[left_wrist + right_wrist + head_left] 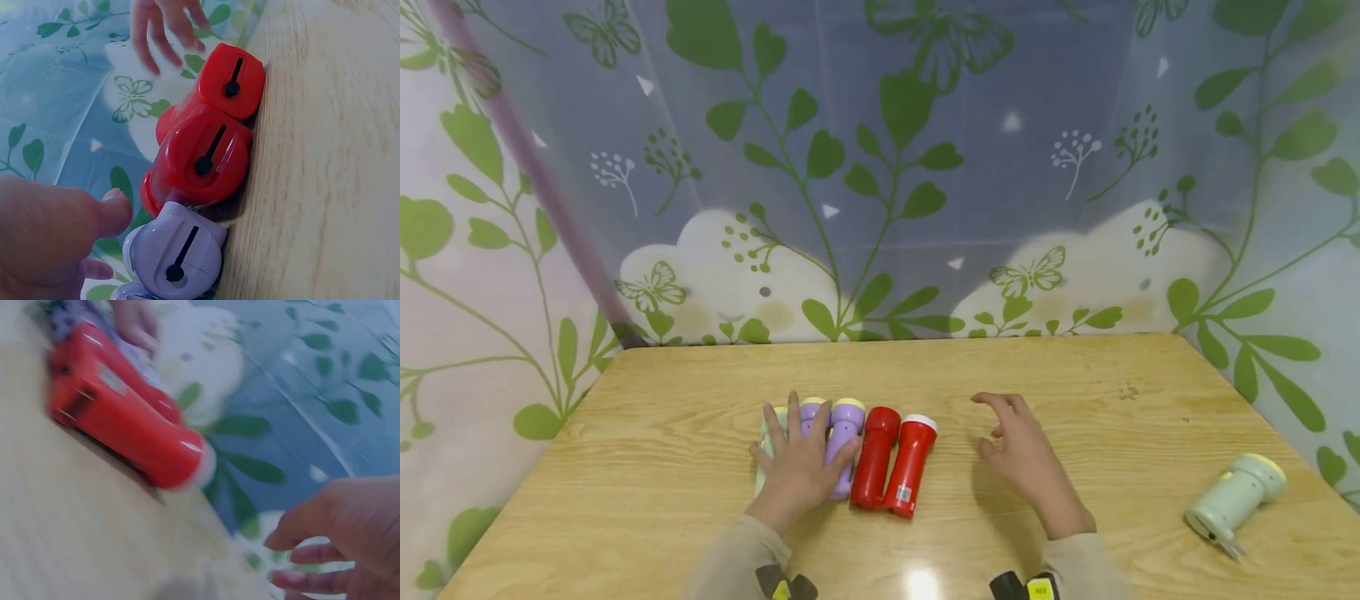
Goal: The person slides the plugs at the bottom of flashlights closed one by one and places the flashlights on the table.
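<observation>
A row of flashlights lies side by side on the table. My left hand (801,468) is spread over the row's left end, its fingers straight and apart, partly hiding a pale green flashlight (760,482) and two purple ones, the nearer to the red pair being this purple flashlight (847,417). To its right come a dark red flashlight (875,460) and a red flashlight with a white rim (912,465). In the left wrist view, the thumb (115,212) is above the purple flashlight (178,250). My right hand (1028,460) hovers right of the row, loosely bent and holding nothing.
Another pale green flashlight (1236,500) lies apart near the table's right edge, with a strap or handle at its lower end. Behind the wooden table (1120,400) hangs a cloth (977,183) printed with leaves and butterflies.
</observation>
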`<state>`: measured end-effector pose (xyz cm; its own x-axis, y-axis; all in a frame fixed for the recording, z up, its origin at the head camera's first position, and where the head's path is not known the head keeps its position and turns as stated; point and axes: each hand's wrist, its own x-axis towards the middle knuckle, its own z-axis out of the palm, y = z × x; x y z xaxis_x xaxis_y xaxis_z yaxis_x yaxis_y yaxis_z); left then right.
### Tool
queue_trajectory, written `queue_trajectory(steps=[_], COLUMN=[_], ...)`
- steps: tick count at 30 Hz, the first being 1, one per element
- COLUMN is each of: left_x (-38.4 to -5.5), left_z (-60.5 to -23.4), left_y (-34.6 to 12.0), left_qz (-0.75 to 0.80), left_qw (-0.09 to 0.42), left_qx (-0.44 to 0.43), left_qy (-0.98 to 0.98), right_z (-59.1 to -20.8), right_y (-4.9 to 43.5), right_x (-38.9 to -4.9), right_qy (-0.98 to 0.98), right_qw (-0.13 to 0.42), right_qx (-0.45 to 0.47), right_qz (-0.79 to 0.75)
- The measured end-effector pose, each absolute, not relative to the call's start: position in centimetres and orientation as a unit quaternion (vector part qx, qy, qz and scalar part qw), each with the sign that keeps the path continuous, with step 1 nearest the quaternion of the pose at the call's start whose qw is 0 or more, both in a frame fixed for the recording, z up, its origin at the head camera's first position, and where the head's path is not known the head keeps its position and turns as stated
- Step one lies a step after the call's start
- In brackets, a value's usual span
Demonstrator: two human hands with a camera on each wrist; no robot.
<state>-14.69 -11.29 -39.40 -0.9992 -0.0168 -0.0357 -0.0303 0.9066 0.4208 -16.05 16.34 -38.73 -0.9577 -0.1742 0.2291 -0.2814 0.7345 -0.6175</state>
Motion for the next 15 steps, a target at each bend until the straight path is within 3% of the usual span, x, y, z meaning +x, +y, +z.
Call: queue_trajectory(steps=[3,9,15], left_x=[-14.7,-14.8,-14.6], left_z=[-39.3,-39.2,-39.2], left_y=[-11.3,-11.4,-11.6], left_qz=[0.216,0.219,0.225], left_qw=[0.016,0.014,0.019], left_qx=[-0.01,-0.008,-0.006], left_qy=[0.976,0.976,0.974], right_z=[-37.7,-36.5,-36.1], right_y=[19.2,24.7,28.6], right_x=[-15.6,-14.4,-13.4], right_qy=[-0.938,-0.918,-0.873], right_qw=[0.098,0.158,0.156], right_qx=[0.055,-0.182,-0.322], right_qz=[0.327,0.315,0.331])
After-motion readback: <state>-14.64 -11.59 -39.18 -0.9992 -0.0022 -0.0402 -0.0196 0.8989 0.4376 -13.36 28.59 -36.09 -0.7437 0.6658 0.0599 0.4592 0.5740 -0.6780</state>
